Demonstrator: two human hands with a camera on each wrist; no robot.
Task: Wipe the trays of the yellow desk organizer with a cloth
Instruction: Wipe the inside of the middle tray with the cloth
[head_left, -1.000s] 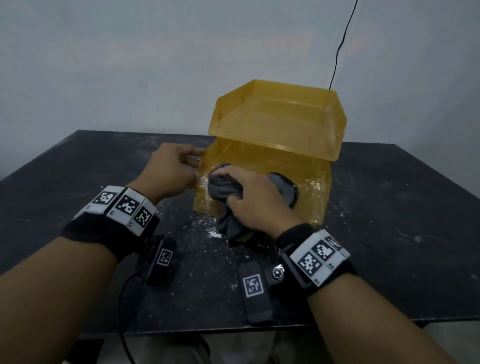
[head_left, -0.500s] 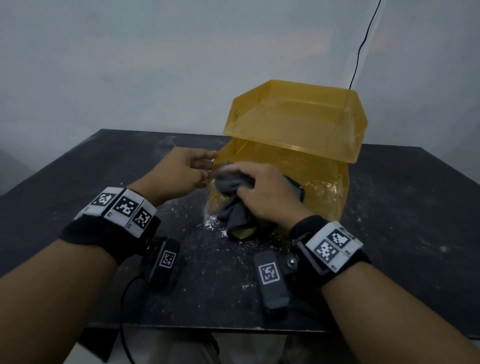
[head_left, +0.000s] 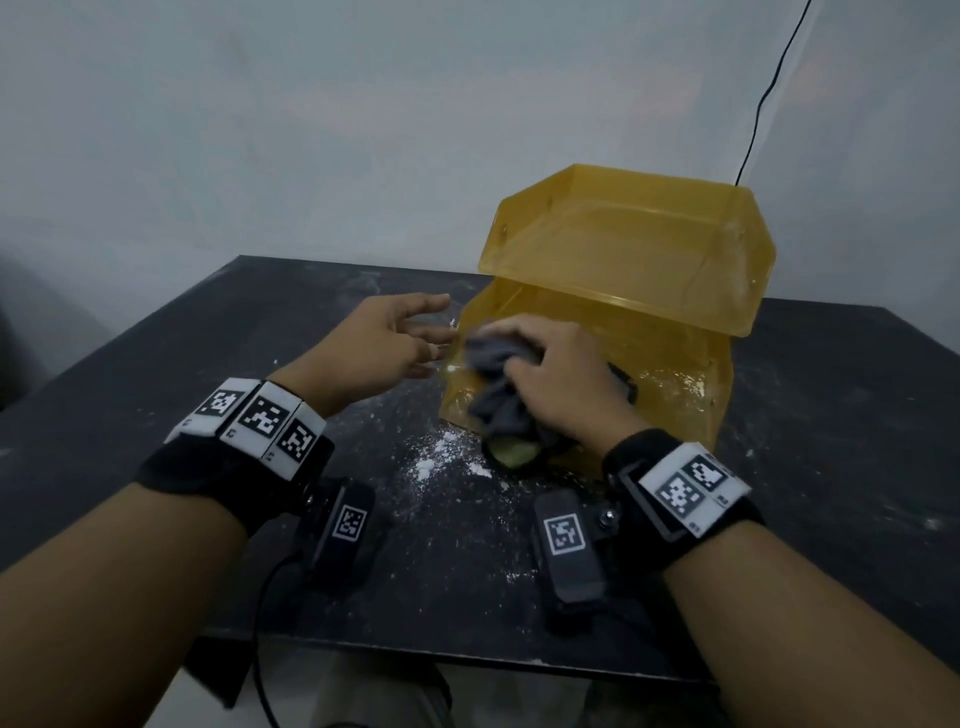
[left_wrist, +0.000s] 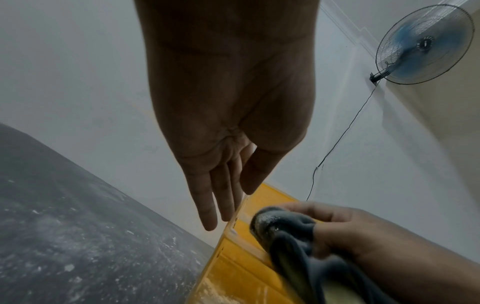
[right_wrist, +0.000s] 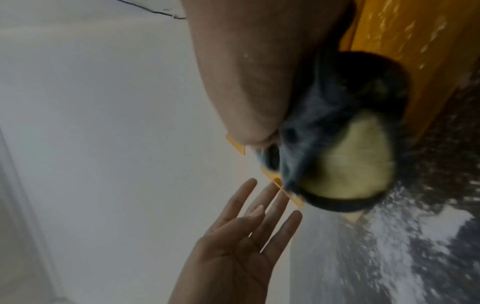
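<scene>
At frame centre, right hand (head_left: 558, 384) clenched the cloth (head_left: 496, 384) on the organizer (head_left: 675, 364)'s lower tray; left hand (head_left: 387, 345), fingers released, should brace its wall.

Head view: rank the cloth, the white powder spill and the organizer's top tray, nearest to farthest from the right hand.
1. Cloth: gripped in the right hand, on the lower tray.
2. White powder spill: on the table, just left of the wrist.
3. Top tray: above and behind.
</scene>
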